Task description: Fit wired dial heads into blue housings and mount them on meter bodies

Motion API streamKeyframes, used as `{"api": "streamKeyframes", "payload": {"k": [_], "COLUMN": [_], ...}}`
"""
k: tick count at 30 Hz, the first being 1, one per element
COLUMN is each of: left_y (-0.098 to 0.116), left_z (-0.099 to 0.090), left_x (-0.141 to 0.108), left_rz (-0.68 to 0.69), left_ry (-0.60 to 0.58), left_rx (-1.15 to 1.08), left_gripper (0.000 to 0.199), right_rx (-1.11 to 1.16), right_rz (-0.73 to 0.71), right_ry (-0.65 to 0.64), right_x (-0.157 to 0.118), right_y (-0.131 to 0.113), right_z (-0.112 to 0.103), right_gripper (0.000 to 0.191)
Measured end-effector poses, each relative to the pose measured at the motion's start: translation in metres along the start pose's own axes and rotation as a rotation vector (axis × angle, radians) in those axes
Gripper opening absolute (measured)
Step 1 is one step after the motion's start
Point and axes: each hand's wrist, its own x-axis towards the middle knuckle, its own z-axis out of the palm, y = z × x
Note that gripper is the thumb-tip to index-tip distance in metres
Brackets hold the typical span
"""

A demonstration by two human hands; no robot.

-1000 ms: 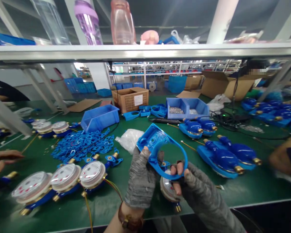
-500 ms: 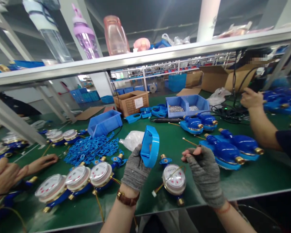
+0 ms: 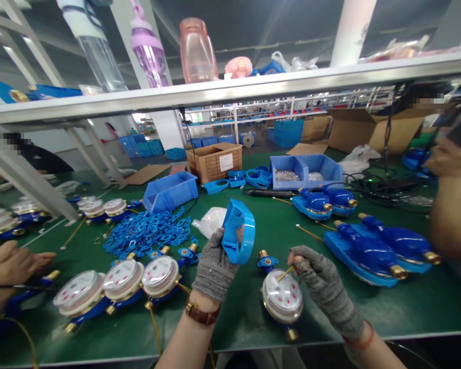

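Head view: the left hand [image 3: 215,269], curled firmly round the frame [image 3: 240,233], holds it left of and beyond the meter [image 3: 282,297], while the right hand [image 3: 317,279] pinches the wire [image 3: 286,273] over the meter—gently, without tugging, probably serves best.

Your gloved left hand [image 3: 215,269] is raised, gripping, with its forearm [image 3: 184,338] below the grip; right of that grip, your gloved right hand [image 3: 325,282] pinches, fingers [image 3: 297,258] curled.
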Motion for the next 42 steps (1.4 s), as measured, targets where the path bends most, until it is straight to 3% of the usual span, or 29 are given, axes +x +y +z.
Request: {"api": "streamKeyframes", "payload": {"k": [4,11,15,17,20,23,25,27,30,34,38,42], "left_y": [-0.01,-0.047,-0.06,-0.064,-0.068,-0.069,-0.068,-0.067,-0.067,-0.07,-0.074,-0.082], "left_z": [-0.001,-0.008,-0.008,-0.006,-0.003,-0.002,-0.003,-0.004,-0.002,0.004,0.003,-0.001], "left_x": [0.001,-0.002,-0.008,-0.009,-0.009,-0.008,-0.011,-0.015,-0.022,-0.026,-0.025,-0.021], "left_rz": [0.027,0.223,0.295,0.333,0.379,0.445,0.532,0.653,0.792,0.862,0.909,0.661], "left_ry": [-0.014,-0.025,-0.074,-0.122,-0.189,-0.169,-0.116,-0.066,-0.054,-0.029,0.047,-0.021], "left_rx": [0.005,0.218,0.393,0.472,0.563,0.624,0.699,0.826,0.985,1.05,0.962,0.634], "left_gripper": [0.052,0.069,0.08,0.08,0.058,0.031,0.021,0.015,0.011,0.007,0.007,0.024], "right_rx": [-0.046,0.229,0.001,-0.189,-0.368,-0.32,-0.402,-0.629,-0.888,-0.935,-0.669,-0.445], "right_rz": [0.146,0.263,0.023,-0.153,-0.417,-0.601,-0.622,-0.605,-0.592,-0.554,-0.454,-0.447], "right_ry": [0.041,-0.025,0.086,0.033,-0.164,-0.207,-0.174,-0.17,-0.274,-0.364,-0.216,0.081], "right_x": [0.007,0.018,0.035,0.046,0.059,0.062,0.056,0.048,0.038,0.037,0.035,0.021], "right_y": [0.011,0.0,-0.013,-0.026,-0.046,-0.06,-0.064,-0.065,-0.067,-0.081,-0.092,-0.087], "right_z": [0.007,0.007,-0.009,-0.014,-0.011,-0.005,-0.005,-0.007,-0.011,-0.015,-0.013,0.001], "right_gripper": [0.046,0.038,0.03,0.031,0.021,0.021,0.025,0.025,0.024,0.021,0.013,0.029]}}
